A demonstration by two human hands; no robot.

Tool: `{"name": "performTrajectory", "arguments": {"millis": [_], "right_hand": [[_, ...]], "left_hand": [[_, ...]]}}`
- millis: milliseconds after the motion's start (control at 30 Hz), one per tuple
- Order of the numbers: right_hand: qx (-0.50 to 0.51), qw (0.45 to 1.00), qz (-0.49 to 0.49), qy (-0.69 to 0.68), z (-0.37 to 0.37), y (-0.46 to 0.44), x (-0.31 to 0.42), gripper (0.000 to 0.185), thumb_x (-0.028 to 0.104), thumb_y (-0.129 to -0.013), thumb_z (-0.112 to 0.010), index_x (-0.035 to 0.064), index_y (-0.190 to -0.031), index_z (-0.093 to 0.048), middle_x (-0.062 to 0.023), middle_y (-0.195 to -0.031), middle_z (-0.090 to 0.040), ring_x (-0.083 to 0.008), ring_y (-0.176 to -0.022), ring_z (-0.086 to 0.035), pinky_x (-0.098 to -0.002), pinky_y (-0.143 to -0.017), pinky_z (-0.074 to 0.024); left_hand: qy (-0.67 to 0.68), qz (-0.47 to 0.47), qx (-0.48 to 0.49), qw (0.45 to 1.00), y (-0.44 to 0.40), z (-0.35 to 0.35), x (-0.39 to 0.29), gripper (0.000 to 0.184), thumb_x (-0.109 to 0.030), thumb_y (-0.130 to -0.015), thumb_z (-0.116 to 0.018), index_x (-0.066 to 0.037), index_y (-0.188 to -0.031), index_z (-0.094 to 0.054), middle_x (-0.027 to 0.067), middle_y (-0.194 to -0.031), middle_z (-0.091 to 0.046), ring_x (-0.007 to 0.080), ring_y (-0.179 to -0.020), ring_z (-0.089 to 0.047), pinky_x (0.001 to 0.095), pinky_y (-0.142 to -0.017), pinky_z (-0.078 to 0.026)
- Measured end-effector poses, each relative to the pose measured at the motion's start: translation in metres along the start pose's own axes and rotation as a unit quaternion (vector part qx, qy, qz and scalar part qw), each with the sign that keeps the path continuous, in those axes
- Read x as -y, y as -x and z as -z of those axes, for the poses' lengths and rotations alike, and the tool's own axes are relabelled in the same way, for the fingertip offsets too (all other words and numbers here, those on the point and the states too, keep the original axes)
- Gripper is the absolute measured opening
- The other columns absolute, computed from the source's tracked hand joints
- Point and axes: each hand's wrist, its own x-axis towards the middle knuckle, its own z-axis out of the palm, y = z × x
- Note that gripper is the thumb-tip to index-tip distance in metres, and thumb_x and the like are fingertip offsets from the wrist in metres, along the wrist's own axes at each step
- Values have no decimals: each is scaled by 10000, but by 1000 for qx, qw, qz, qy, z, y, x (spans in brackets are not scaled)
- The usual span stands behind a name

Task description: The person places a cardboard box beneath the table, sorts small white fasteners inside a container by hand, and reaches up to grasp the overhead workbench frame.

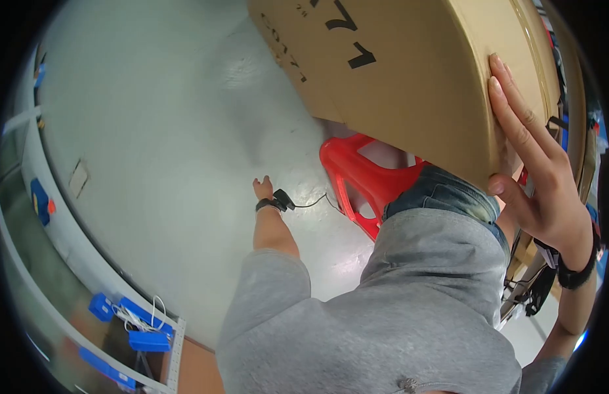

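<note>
A large brown cardboard box with black printed marks (409,79) fills the upper right of the view. My right hand (537,157) lies against the box's near corner, its fingers stretched along the side and the thumb apart at the lower edge. My left hand (263,188) hangs low over the grey floor, away from the box, with a dark band and a small black device with a cord (284,199) at its wrist. Its fingers look small and slightly spread, with nothing seen in them.
A red plastic stool (370,174) stands under the box beside my legs. At the lower left, a metal shelf frame (176,354) holds blue bins (149,341) and white cables (137,318). Black cables and a bag lie at the right.
</note>
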Motion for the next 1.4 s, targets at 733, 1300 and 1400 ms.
{"name": "performTrajectory", "arguments": {"millis": [733,1300,1400], "right_hand": [[27,998,24,43,24,13,5,782,477,-842,-557,-9,-1403,-312,-260,-1450,-266,-422,-1347,-250,-518,-1091,-242],[159,978,-132,-44,47,90,-27,814,491,-886,-521,-44,-1422,-226,-231,-1487,-199,-371,-1371,-237,-470,-1081,-269],[70,990,-45,113,32,56,-8,811,506,-884,-512,-35,-1423,-237,-222,-1487,-213,-359,-1382,-216,-463,-1087,-267]], "left_hand": [[122,210,262,934,-91,-6,12,677,-474,-834,-538,3,-1296,-402,166,-1215,-515,270,-1024,-540,388,-893,-431],[46,125,142,981,-82,-17,-1,884,-457,-809,-591,78,-1401,-210,238,-1440,-302,315,-1322,-328,454,-1045,-302],[125,156,178,964,-117,-29,38,880,-439,-791,-621,72,-1394,-236,199,-1418,-351,299,-1282,-371,412,-1036,-321]]}}
